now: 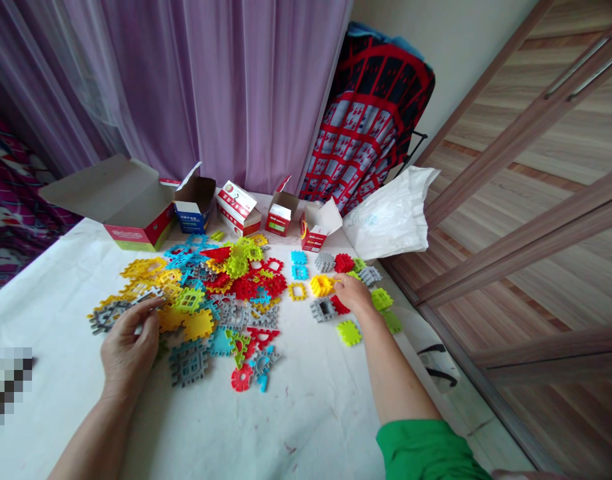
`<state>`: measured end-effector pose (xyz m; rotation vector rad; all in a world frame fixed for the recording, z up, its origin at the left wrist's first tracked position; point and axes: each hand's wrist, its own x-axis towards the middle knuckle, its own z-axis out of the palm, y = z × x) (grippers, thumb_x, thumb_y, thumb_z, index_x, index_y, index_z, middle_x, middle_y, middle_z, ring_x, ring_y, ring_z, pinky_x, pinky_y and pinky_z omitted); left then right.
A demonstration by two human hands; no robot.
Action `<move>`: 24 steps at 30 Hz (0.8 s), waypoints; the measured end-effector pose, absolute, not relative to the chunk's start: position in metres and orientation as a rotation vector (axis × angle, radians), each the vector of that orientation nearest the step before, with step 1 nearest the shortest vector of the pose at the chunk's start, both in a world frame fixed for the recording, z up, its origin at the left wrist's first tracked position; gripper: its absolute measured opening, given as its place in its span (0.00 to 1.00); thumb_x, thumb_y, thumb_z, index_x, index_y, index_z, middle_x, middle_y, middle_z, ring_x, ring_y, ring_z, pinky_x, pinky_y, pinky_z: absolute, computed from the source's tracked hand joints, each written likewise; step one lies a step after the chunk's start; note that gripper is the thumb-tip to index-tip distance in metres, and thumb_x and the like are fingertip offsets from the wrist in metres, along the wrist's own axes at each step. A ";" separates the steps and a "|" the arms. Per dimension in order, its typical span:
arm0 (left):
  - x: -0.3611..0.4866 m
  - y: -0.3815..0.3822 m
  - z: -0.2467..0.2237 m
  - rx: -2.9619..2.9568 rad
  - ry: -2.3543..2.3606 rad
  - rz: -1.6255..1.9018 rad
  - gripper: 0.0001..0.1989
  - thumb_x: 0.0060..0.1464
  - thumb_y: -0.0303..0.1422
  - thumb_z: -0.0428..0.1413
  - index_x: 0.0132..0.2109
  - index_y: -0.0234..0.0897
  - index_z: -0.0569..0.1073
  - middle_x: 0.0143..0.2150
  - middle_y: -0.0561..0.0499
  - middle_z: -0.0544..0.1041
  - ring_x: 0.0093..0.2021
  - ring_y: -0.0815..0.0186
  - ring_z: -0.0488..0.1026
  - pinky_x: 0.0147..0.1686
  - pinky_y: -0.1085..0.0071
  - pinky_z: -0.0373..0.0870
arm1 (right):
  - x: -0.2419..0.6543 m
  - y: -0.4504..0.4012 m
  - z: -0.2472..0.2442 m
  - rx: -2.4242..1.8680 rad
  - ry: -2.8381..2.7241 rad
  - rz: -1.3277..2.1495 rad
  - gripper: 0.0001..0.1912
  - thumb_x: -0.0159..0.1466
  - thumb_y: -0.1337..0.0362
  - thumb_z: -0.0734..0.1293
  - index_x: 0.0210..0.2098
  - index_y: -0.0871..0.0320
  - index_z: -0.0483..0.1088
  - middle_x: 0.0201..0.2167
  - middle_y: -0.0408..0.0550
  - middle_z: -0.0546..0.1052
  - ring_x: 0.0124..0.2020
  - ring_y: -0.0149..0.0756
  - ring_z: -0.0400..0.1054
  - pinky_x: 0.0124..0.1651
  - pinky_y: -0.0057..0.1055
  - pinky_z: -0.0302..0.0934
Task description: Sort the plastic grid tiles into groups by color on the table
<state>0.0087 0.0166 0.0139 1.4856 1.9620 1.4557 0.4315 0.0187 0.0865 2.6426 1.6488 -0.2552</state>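
Observation:
A mixed heap of flat plastic pieces with toothed edges (199,325) covers the middle left of the table, in yellow, blue, red, green and grey. My left hand (133,337) is at the heap's left side, fingers curled by a grey piece; what it holds, if anything, is unclear. On the right, my right hand (352,292) has its fingertips on a small yellow stack (321,286). Around it lie a grey stack (325,262), a red stack (343,263), a grey block (323,310) and a green piece (349,333).
Open cardboard boxes stand along the back, among them a large one (139,230) and a blue one (193,218). A white bag (393,217) lies at the back right. Behind are purple curtains (226,87) and a cloth-covered object (366,113); wooden doors (541,167) rise at right.

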 end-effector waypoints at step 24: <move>-0.024 0.026 0.012 0.933 1.873 1.763 0.16 0.48 0.38 0.53 0.41 0.37 0.78 0.42 0.46 0.82 0.43 0.62 0.78 0.51 0.62 0.73 | 0.225 0.000 0.072 1.729 2.909 -0.451 0.16 0.64 0.65 0.66 0.52 0.51 0.74 0.56 0.45 0.75 0.56 0.39 0.66 0.60 0.35 0.58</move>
